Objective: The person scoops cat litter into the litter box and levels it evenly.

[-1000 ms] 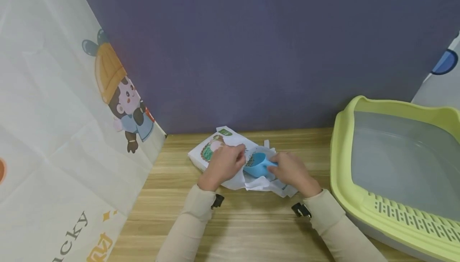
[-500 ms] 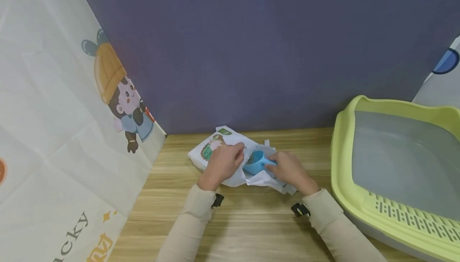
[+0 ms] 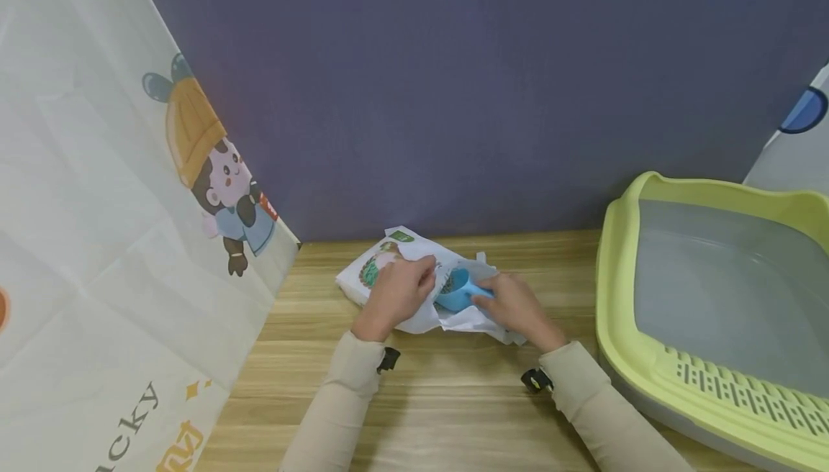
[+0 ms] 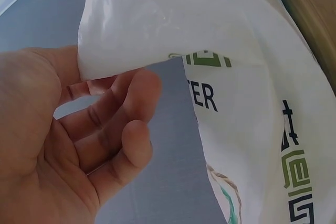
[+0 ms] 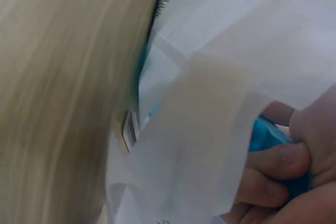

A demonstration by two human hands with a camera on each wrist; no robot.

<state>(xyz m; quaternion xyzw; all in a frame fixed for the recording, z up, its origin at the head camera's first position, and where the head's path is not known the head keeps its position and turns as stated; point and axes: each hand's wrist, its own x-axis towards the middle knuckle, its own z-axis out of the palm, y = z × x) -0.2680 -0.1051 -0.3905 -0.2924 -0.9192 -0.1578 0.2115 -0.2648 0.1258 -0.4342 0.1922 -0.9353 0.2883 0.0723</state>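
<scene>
While R hand (image 3: pixel 514 306) grips blue scoop (image 3: pixel 456 299), L hand (image 3: pixel 398 292) pinches white bag (image 3: pixel 423 317), both below ctr., green-rimmed tray (image 3: pixel 615 314) lower rt.

The right hand (image 5: pixel 281 163) grips a blue handle (image 5: pixel 265 135), its fingers curled round it. Just beside the fingertips spreads a creased white bag (image 5: pixel 205 124), and past that, well apart from the hand, lies a wooden table (image 5: pixel 63 87).

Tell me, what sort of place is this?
Perhaps a pet-care corner, possibly makeshift: a green-rimmed tray like a litter box, a white bag with a blue scoop in its mouth, and a cartoon-printed sheet.
</scene>
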